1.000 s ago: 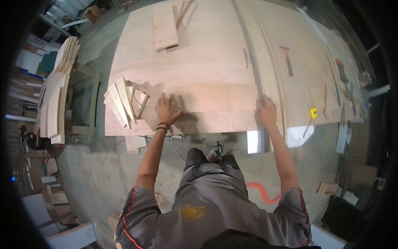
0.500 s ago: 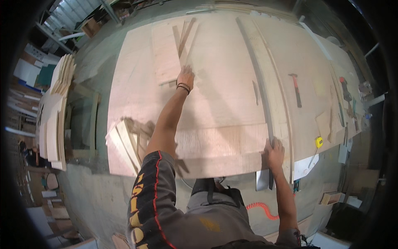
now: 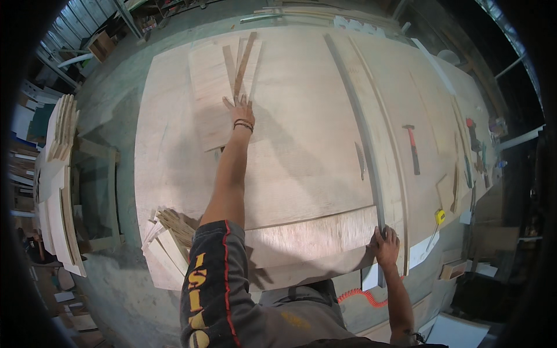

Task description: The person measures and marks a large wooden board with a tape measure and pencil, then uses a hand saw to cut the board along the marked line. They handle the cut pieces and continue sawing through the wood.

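Pale worktop [image 3: 307, 145], near edge partly behind torso [image 3: 296, 310] and left sleeve [image 3: 214, 284]; yellow lettering [image 3: 198, 290] on sleeve, cut off below. Toward five, plank [image 3: 313, 234], nine-o'clock end behind sleeve. Toward ten, plywood board [image 3: 210, 107], narrow strips [image 3: 247, 61] at its two-o'clock side, lower ends hidden by left grip [image 3: 240, 110]: spread wide, contact hard to judge. At plank's three-o'clock end, by dark bar [image 3: 354, 104], right grip [image 3: 385, 246], curled; impossible to tell whether closed.

Hammer [image 3: 413, 152] right of long strip [image 3: 371, 155]

Shows smooth, matt wood on the desk [image 3: 313, 98], streaky grain on the plywood strip [image 3: 325, 230], plastic on the coiled hose [image 3: 366, 294].
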Available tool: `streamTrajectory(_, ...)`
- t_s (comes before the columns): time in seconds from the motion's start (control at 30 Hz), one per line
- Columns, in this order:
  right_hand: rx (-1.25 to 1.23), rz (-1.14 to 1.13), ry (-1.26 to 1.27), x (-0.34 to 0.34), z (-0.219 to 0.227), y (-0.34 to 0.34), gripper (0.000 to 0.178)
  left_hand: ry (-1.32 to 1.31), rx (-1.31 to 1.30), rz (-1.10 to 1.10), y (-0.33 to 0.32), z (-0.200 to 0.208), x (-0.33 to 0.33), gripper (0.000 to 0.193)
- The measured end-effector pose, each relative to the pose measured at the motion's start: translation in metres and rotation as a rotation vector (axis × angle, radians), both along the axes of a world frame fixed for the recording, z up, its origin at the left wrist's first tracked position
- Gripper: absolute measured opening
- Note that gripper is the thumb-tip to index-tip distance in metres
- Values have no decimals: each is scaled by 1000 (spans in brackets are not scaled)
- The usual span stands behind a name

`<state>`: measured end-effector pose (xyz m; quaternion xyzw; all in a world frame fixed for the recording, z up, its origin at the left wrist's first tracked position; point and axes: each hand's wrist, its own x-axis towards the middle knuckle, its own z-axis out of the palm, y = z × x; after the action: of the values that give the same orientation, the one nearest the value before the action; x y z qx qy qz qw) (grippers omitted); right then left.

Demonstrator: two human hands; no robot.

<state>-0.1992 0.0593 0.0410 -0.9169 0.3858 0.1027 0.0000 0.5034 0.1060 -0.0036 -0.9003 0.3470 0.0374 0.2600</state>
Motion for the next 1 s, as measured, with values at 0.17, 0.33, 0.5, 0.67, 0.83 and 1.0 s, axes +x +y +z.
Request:
streamTrajectory(0.17,-70,1,-15,-6,-10,1,72,-96,51,59,10,-28,76,55)
streamTrajectory(0.33,-5,-39,-12,0,3,7,77,47,55,301,52,-25,143,56)
streamTrajectory(0.5,-81,11,8,-18,-20,-1,74,-122,3,294,96,-8,120,61)
streamTrajectory(0.67,-24,63,-27,4,7,-5,65,-16,-772,124,141,-16,-33,72)
streamTrajectory(0.83,-13,129,3,-22,11,-16,64,290,-1296,18,217,23,-275,60)
streamTrajectory(1.0,-2,315,-64,-15,9,-35,64,226,-1301,384,366,10,-445,44)
